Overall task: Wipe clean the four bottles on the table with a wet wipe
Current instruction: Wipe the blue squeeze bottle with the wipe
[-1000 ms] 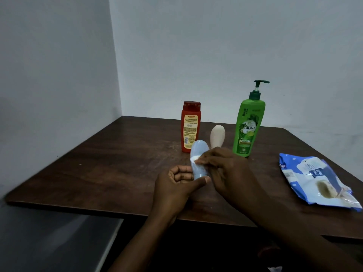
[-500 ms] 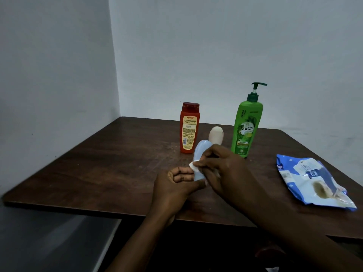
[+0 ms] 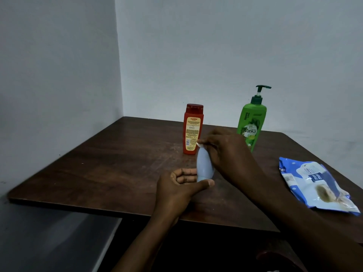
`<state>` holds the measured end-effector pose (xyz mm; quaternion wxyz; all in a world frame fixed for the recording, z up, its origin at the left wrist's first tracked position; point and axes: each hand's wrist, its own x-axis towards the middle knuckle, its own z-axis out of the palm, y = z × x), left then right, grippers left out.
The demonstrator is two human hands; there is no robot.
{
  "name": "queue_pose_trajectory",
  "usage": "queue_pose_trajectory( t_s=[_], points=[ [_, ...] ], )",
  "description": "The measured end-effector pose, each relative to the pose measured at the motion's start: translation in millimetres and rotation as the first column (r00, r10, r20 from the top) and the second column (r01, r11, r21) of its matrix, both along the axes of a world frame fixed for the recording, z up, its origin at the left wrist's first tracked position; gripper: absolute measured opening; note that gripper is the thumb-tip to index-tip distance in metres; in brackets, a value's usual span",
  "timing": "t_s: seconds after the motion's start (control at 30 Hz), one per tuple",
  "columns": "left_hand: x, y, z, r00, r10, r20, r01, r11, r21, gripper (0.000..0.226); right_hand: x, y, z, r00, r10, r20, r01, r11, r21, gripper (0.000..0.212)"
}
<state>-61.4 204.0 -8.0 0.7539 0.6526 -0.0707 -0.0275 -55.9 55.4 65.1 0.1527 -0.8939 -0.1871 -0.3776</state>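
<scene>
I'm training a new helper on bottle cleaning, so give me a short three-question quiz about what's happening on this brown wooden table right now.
1. True or false: the red plastic bottle with the yellow label lies on its side.
2. What does the left hand grip? A. a pale blue oval plastic bottle B. a metal cup C. a yellow sponge
3. Fill in: the right hand pinches a white wet wipe against the held bottle's ____ end.

Key: 1 false; 2 A; 3 top.
</scene>
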Motion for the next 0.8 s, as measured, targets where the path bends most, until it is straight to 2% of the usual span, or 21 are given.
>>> queue_pose_trajectory(
  t_s=[0.17, 0.3, 0.5, 0.63, 0.8],
  points=[
    [2.8, -2.1, -2.8, 1.0, 0.025, -0.005, -0.025, 1.0, 0.007, 0.038, -12.6, 4.6, -18.3, 0.993, 0.009, -0.118, -0.026, 0.99, -0.142, 0.031],
    [2.3, -1.4, -3.0, 0.999, 0.04, -0.006, -0.04, 0.999, -0.002, 0.032, -23.3, 9.6, -28.2, 0.992, 0.065, -0.106, -0.087, 0.973, -0.213, 0.024],
    [-0.2, -0.9, -0.7, 1.0, 0.03, -0.001, -0.03, 0.999, -0.033, 0.031, -36.3, 6.1, -36.8, 0.981, 0.125, -0.15, -0.152, 0.97, -0.188, 0.029],
    [1.6, -0.4, -0.8, 1.0, 0.024, -0.018, -0.026, 0.997, -0.071, 0.032, -33.4, 0.8, -36.1, 0.986, 0.153, -0.072, -0.162, 0.975, -0.152, 0.028],
    [4.2, -0.5, 0.9, 0.999, -0.017, -0.031, 0.015, 0.998, -0.064, 0.045, -22.4, -12.3, -24.4, 0.99, 0.133, 0.049, -0.13, 0.99, -0.047, 0.029]
  ],
)
